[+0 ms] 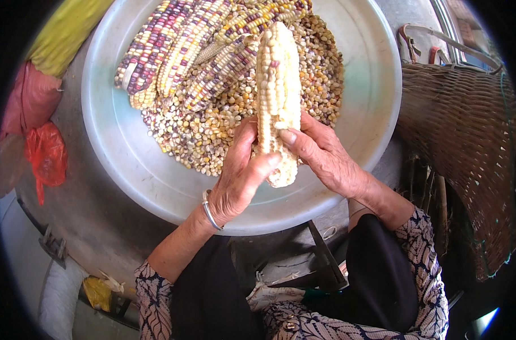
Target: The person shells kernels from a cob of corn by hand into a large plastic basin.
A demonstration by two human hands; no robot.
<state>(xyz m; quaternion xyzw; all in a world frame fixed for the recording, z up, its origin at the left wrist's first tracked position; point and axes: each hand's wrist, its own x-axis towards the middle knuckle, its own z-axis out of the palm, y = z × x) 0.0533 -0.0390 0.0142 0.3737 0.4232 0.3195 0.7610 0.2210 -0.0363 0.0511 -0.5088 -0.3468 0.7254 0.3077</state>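
Both hands hold a pale cream corn cob (278, 85) upright over a large plastic basin (156, 170). Part of the cob's near end is stripped of kernels. My left hand (245, 170) grips its lower left side, thumb across the bare end. My right hand (322, 153) wraps the right side, with its thumb pressed on the kernels beside the bare patch. Below the cob, loose mixed-colour kernels (202, 146) cover much of the basin floor. Several multicoloured corn cobs (156, 46) lie on them at the far left. The fingers behind the cob are partly hidden.
A woven wicker basket (458, 114) stands right of the basin. Left lie a red plastic bag (47, 153), a pink sack (34, 97) and a yellow sack (68, 36). A yellow wrapper (97, 293) sits at lower left. The basin's near rim is close to my knees.
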